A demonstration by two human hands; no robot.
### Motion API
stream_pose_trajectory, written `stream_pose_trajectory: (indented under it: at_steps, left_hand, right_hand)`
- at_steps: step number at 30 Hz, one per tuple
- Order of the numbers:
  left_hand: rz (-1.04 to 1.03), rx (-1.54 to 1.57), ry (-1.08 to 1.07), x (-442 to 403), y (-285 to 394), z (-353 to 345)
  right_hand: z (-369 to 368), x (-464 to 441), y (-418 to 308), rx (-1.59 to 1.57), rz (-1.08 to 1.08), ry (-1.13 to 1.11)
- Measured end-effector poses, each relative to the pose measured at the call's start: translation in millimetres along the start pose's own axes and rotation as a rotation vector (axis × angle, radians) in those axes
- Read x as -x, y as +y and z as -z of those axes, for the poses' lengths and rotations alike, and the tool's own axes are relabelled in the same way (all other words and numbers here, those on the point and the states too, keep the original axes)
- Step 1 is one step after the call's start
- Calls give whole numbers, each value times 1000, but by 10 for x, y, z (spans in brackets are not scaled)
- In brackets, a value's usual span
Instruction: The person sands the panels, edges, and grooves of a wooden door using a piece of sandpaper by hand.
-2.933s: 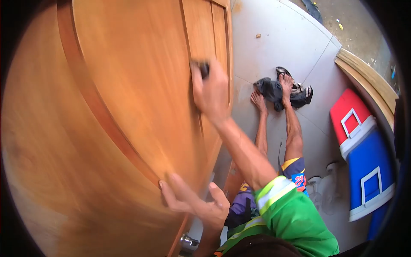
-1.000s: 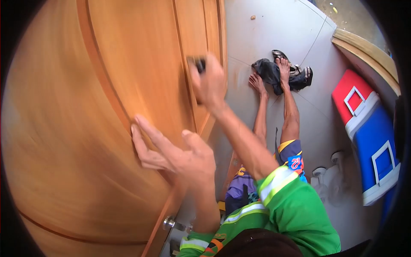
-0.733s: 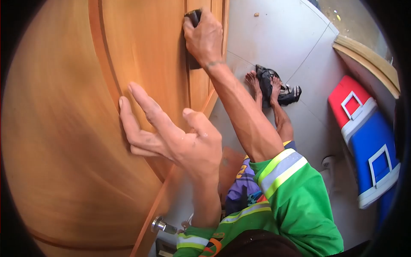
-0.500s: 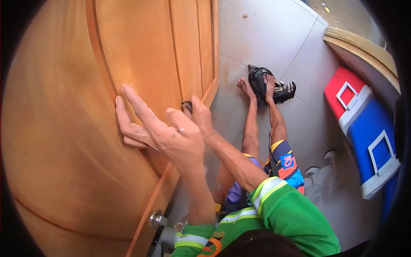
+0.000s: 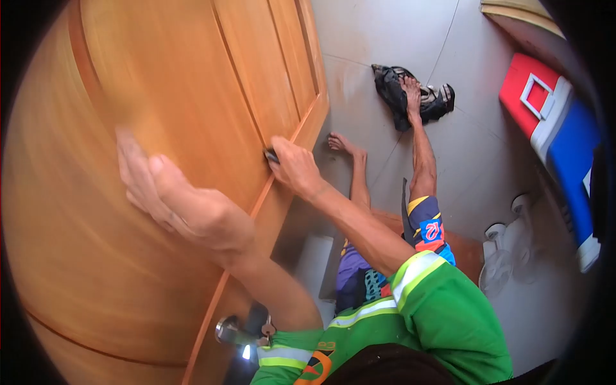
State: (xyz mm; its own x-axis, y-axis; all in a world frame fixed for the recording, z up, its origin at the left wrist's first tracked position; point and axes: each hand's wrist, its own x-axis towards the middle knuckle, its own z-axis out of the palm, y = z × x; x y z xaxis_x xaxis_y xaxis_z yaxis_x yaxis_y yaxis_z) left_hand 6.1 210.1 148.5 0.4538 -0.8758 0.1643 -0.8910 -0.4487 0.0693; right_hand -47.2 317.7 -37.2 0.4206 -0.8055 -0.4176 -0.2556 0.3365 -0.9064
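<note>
The wooden panel door [image 5: 192, 122] fills the left side of the view, standing beside me. My left hand [image 5: 186, 202] is over the door's face, fingers stretched out and partly blurred, with nothing seen in it; whether it touches the wood I cannot tell. Close to the door's edge, my right hand [image 5: 296, 168] is closed around a small dark object [image 5: 271, 156] held against the panel. Most of that object is hidden by the fingers, so its kind does not show.
A door knob [image 5: 228, 330] with keys [image 5: 267, 327] sits low on the door's edge. One foot rests on a crumpled black cloth or bag [image 5: 393, 90] on the tiled floor [image 5: 359, 32]. At right stand a red-and-blue cooler [image 5: 568, 141] and clear plastic items [image 5: 507, 260].
My left hand has moved left across the door. My left foot has come off the black cloth or bag onto the floor. The camera view has shifted; the right hand still holds the dark object.
</note>
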Motion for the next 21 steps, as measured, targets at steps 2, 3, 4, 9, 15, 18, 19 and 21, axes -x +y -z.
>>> stream_pose_trajectory:
  at_steps: [2, 3, 4, 9, 15, 18, 19, 21]
  left_hand:
    - [213, 83, 2, -2, 248, 43]
    - [193, 98, -3, -30, 257, 53]
    - [181, 112, -18, -29, 215, 71]
    - [259, 159, -34, 127, -35, 157]
    - [218, 201, -1, 112, -158, 166]
    - [175, 168, -21, 179, -255, 182]
    - [182, 155, -21, 186, -249, 185]
    - [157, 160, -3, 195, -285, 155]
  right_hand:
    - [-23, 138, -2, 21, -9, -33]
    - [64, -5, -70, 21, -3, -9]
    - [151, -114, -119, 26, -8, 9]
    - [-114, -451, -163, 56, 103, 120]
    - [-209, 123, -67, 81, -17, -45]
    - [-77, -522, -371, 39, 82, 182]
    - [-105, -690, -410, 75, 93, 214]
    - [-225, -599, -275, 88, 130, 208]
